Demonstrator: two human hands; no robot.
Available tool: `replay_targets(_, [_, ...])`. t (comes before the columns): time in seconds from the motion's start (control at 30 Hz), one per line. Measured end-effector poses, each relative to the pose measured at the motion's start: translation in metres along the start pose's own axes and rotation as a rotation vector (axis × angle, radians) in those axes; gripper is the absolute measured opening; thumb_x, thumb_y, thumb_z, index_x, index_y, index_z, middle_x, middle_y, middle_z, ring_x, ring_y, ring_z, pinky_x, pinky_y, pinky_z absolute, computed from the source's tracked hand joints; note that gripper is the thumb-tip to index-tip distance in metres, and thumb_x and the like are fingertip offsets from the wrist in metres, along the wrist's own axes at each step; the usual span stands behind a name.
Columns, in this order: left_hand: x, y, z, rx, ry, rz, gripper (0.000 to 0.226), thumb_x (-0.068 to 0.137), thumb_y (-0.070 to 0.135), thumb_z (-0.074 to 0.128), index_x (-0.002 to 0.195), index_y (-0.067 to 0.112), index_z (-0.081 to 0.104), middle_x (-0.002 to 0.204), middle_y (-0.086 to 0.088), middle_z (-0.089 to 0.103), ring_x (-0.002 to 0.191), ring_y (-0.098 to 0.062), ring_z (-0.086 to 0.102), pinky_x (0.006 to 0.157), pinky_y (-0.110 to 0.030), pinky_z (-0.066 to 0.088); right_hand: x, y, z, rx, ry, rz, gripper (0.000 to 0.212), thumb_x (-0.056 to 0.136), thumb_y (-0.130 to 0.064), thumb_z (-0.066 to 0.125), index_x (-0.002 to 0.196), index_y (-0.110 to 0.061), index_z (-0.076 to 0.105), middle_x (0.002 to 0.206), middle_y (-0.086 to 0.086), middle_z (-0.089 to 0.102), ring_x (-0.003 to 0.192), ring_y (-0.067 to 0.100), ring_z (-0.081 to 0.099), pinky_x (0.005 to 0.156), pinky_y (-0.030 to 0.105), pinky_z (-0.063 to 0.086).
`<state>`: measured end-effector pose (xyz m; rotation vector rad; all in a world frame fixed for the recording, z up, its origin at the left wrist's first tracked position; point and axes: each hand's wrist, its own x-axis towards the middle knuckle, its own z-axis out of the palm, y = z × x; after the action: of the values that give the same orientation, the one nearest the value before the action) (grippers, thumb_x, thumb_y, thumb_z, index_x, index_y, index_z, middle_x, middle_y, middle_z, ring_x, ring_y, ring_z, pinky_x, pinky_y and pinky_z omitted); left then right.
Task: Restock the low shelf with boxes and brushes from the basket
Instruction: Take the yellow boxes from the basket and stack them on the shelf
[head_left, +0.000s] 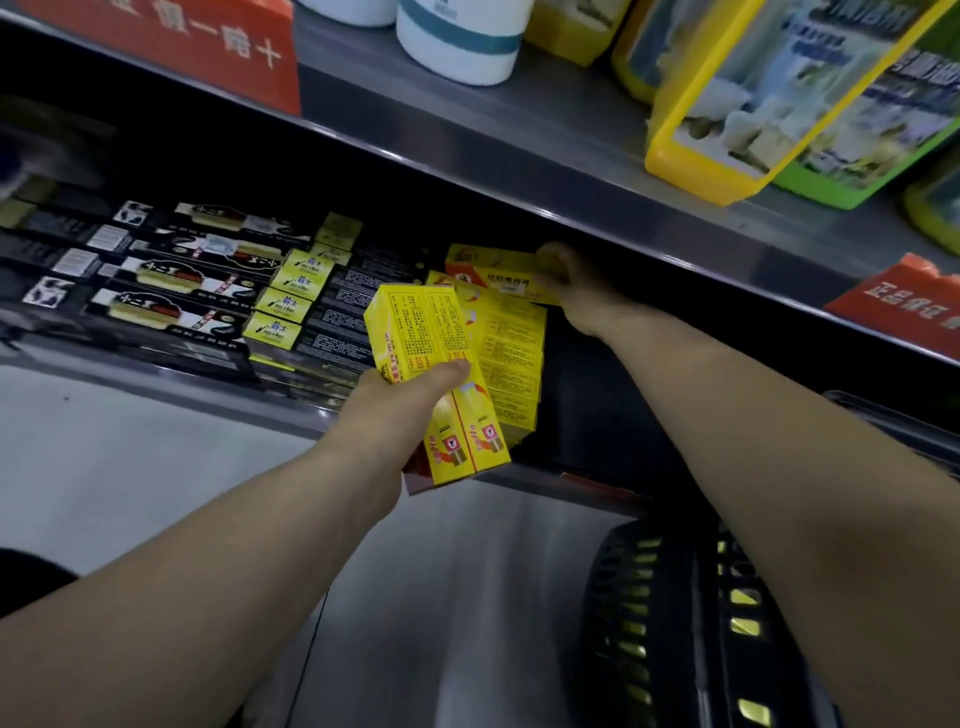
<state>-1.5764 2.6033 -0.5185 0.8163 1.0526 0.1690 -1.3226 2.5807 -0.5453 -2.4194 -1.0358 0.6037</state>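
Left hand (410, 400) is gripping a couple of bright yellow boxes (415, 338), long and slim with tiny red print and a red logo near one end, held just in front of the low shelf (291, 415). Right hand (571, 291) is reaching under the shelf above, fingers curled around another yellow box (498, 273) on top of the yellow stack (511, 364) there. Black basket (675, 623) sits lower right on the floor.

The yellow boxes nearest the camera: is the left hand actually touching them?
Touching. The head view shows the left hand gripping the yellow boxes, its thumb lying across their printed face and the palm underneath them.
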Motion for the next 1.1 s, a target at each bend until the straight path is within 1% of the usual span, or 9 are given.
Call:
replay_targets(0.13, [0.003, -0.001, -0.002, -0.021, 0.028, 0.006, 0.046, 0.075, 0.033, 0.075, 0.115, 0.021, 0.056, 0.106, -0.005, 0.068, 0.087, -0.029, 0.069, 0.067, -0.042, 0.058, 0.008, 0.001, 0.010, 0.025, -0.060, 0.013, 0.043, 0.096, -0.008, 0.049, 0.137, -0.003, 0.040, 0.137, 0.019, 0.045, 0.117, 0.026, 0.046, 0.069, 0.010, 0.032])
replay_targets(0.37, [0.006, -0.001, 0.000, -0.031, 0.023, 0.009, 0.046, 0.075, 0.033, 0.075, 0.116, 0.019, 0.057, 0.106, -0.006, 0.069, 0.090, -0.028, 0.068, 0.077, -0.045, 0.057, 0.007, 0.004, 0.021, -0.237, -0.183, 0.000, 0.045, 0.102, -0.022, 0.033, 0.147, -0.019, 0.028, 0.149, 0.012, 0.032, 0.132, 0.027, 0.037, 0.102, 0.027, 0.031])
replay_targets(0.53, [0.004, 0.000, 0.006, -0.069, 0.008, 0.011, 0.039, 0.074, 0.032, 0.076, 0.109, 0.021, 0.062, 0.097, -0.004, 0.072, 0.079, -0.025, 0.071, 0.056, -0.035, 0.057, -0.012, -0.011, 0.014, -0.476, -0.209, 0.016, 0.061, 0.100, -0.018, 0.037, 0.151, -0.024, 0.005, 0.158, 0.008, 0.006, 0.143, 0.031, 0.014, 0.114, 0.035, 0.020])
replay_targets(0.63, [0.003, 0.001, 0.008, -0.072, -0.010, 0.011, 0.037, 0.073, 0.031, 0.077, 0.105, 0.020, 0.063, 0.090, -0.004, 0.074, 0.074, -0.022, 0.071, 0.051, -0.032, 0.056, -0.040, -0.041, -0.006, -0.396, -0.241, -0.160, 0.084, 0.088, -0.009, 0.055, 0.150, -0.025, 0.001, 0.145, 0.021, 0.034, 0.111, 0.034, 0.055, 0.092, 0.036, 0.048])
replay_targets(0.7, [0.001, 0.003, 0.010, -0.056, -0.054, 0.000, 0.040, 0.070, 0.029, 0.079, 0.105, 0.016, 0.064, 0.087, -0.006, 0.074, 0.074, -0.024, 0.072, 0.054, -0.034, 0.057, -0.067, -0.060, -0.022, -0.303, -0.326, -0.369, 0.101, 0.078, -0.006, 0.067, 0.150, -0.029, -0.001, 0.148, 0.018, 0.031, 0.108, 0.032, 0.058, 0.090, 0.040, 0.051])
replay_targets(0.77, [-0.004, 0.004, 0.012, -0.022, -0.133, -0.015, 0.042, 0.068, 0.028, 0.080, 0.105, 0.013, 0.066, 0.087, -0.008, 0.075, 0.076, -0.025, 0.072, 0.063, -0.040, 0.059, -0.091, -0.068, -0.032, -0.340, -0.410, -0.525, 0.110, 0.071, -0.011, 0.077, 0.150, -0.028, 0.002, 0.157, 0.007, 0.013, 0.138, 0.021, 0.029, 0.112, 0.030, 0.029])
replay_targets(0.83, [-0.010, 0.004, 0.016, 0.009, -0.222, -0.030, 0.047, 0.064, 0.029, 0.079, 0.105, 0.011, 0.067, 0.087, -0.009, 0.075, 0.078, -0.025, 0.072, 0.069, -0.042, 0.060, -0.107, -0.067, -0.038, -0.374, -0.429, -0.613, 0.111, 0.067, -0.021, 0.083, 0.149, -0.021, 0.009, 0.155, 0.004, 0.014, 0.141, 0.008, 0.013, 0.113, 0.015, 0.014])
replay_targets(0.97, [-0.020, 0.006, 0.015, 0.093, -0.354, -0.067, 0.057, 0.053, 0.043, 0.075, 0.104, 0.018, 0.066, 0.084, -0.007, 0.075, 0.064, -0.020, 0.071, 0.047, -0.032, 0.054, -0.122, -0.057, -0.049, -0.363, -0.375, -0.547, 0.117, 0.054, -0.038, 0.089, 0.146, -0.018, 0.018, 0.129, -0.006, 0.033, 0.118, -0.002, 0.031, 0.101, 0.009, 0.024])
replay_targets(1.1, [-0.019, 0.006, 0.009, 0.216, -0.280, -0.091, 0.051, 0.062, 0.056, 0.071, 0.098, 0.019, 0.066, 0.077, -0.007, 0.074, 0.054, -0.021, 0.067, 0.049, -0.030, 0.053, -0.121, -0.040, -0.055, -0.431, -0.293, -0.512, 0.085, 0.058, -0.048, 0.082, 0.130, -0.027, 0.042, 0.110, -0.008, 0.041, 0.099, 0.006, 0.045, 0.083, 0.020, 0.038])
